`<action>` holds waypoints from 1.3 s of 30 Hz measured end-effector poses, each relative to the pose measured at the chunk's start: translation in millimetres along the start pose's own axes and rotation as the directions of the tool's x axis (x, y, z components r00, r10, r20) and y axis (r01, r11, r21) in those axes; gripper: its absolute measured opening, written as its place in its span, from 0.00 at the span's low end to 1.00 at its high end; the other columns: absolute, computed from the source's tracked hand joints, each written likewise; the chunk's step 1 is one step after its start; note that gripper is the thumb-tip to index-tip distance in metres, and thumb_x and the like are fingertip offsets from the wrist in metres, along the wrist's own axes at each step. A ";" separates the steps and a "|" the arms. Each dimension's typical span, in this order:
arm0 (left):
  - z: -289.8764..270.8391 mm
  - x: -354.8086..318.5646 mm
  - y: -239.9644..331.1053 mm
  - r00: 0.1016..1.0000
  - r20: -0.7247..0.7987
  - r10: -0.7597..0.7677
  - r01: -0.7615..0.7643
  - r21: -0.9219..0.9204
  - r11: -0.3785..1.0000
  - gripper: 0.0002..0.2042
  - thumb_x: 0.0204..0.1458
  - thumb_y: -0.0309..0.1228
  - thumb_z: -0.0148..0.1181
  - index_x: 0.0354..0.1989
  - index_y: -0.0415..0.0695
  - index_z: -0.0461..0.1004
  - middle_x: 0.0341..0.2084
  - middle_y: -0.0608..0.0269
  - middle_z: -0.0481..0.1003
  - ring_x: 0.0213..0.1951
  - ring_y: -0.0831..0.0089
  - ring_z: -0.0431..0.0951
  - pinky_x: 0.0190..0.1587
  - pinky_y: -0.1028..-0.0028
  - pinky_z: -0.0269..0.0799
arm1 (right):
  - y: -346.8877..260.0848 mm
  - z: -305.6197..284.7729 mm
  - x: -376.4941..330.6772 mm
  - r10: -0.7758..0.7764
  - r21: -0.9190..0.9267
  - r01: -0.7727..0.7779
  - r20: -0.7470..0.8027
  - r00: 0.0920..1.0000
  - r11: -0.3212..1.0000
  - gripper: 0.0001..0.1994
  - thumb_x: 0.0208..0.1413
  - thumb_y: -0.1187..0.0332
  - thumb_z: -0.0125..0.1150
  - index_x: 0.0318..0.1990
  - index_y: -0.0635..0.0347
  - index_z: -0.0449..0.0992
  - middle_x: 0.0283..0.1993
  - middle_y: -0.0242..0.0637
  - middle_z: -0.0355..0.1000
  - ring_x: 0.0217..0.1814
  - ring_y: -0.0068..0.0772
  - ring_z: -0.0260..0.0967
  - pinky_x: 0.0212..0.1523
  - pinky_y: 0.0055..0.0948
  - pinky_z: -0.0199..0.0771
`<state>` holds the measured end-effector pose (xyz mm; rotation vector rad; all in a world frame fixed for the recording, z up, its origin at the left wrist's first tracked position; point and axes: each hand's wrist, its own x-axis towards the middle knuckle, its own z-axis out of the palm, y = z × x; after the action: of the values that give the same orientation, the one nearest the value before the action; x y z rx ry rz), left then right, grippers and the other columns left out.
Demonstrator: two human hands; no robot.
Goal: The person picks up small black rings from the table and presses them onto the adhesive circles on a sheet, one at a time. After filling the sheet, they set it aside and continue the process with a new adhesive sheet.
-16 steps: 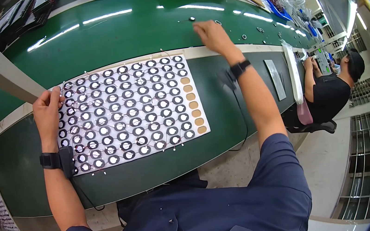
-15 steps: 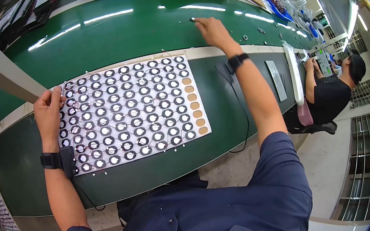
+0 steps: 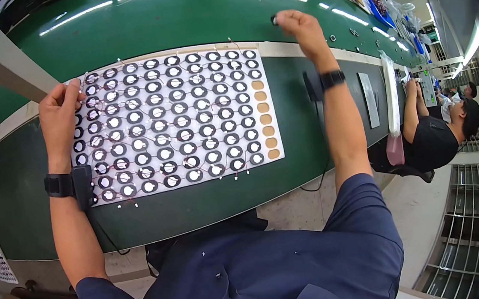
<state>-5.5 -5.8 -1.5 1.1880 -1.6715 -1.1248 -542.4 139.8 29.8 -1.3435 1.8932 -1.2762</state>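
Observation:
A white tray [image 3: 279, 150] lies on the green bench, filled with rows of small black round parts [image 3: 135, 112] with white centres and thin dark red wires. My left hand [image 3: 59, 110] is at the tray's far left corner, thumb and fingers pinched together; whatever is between them is hidden. Beyond the tray's far right corner, my right hand [image 3: 303, 27] is raised over the bench. Its thumb and fingers close on a small black round part [image 3: 274, 21], mostly covered by the fingertips. Brown oval slots [image 3: 265, 119] show along the tray's right column.
A pale post [image 3: 13, 61] rises beside my left hand. Several small rings [image 3: 332, 37] lie on the far bench. A grey metal strip [image 3: 369, 99] rests to the right, before a long white bar [image 3: 390, 93]. Another person [image 3: 431, 136] works farther right.
My view has shifted, so the tray appears higher and farther right. My right hand has moved slightly rightward with the black part, its fingers more curled. My left hand stays at the tray corner.

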 end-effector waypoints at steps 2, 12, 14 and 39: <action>1.3 1.1 2.5 1.000 0.006 0.010 -0.010 0.009 1.000 0.16 0.67 0.38 0.64 0.30 0.39 0.80 0.25 0.73 0.78 0.29 0.88 0.69 0.35 0.82 0.63 | -25.9 4.0 -52.3 0.012 0.141 -0.047 0.241 0.970 0.989 0.09 0.66 0.68 0.68 0.45 0.65 0.84 0.36 0.25 0.80 0.34 0.13 0.69 0.38 0.18 0.69; 0.2 -1.0 -0.8 1.000 -0.010 -0.003 0.003 0.044 0.999 0.17 0.67 0.40 0.64 0.29 0.41 0.79 0.26 0.73 0.78 0.29 0.88 0.67 0.35 0.83 0.62 | -50.4 43.6 -126.5 0.116 -0.173 -0.064 0.306 0.945 0.983 0.10 0.68 0.69 0.65 0.49 0.67 0.83 0.39 0.29 0.82 0.37 0.15 0.73 0.41 0.21 0.74; -2.0 0.4 -0.7 1.000 -0.002 0.006 -0.006 0.048 0.999 0.17 0.67 0.40 0.64 0.30 0.40 0.80 0.26 0.73 0.78 0.30 0.88 0.68 0.35 0.83 0.62 | -55.3 45.4 -130.2 0.067 -0.230 0.004 0.299 0.952 0.973 0.12 0.67 0.69 0.66 0.51 0.66 0.82 0.38 0.33 0.82 0.35 0.19 0.74 0.40 0.24 0.75; 5.7 1.9 -4.8 1.000 -0.020 0.003 -0.003 0.015 1.000 0.17 0.68 0.38 0.63 0.29 0.38 0.78 0.25 0.72 0.78 0.29 0.87 0.70 0.35 0.81 0.65 | 52.5 -48.6 71.1 -0.108 -0.901 0.035 -0.014 0.994 0.433 0.16 0.66 0.64 0.57 0.55 0.61 0.82 0.49 0.61 0.80 0.51 0.66 0.78 0.54 0.51 0.79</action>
<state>-10.0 -7.2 -7.6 1.2015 -1.6687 -1.0971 -633.3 99.1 13.4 -1.8740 2.7581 -0.1827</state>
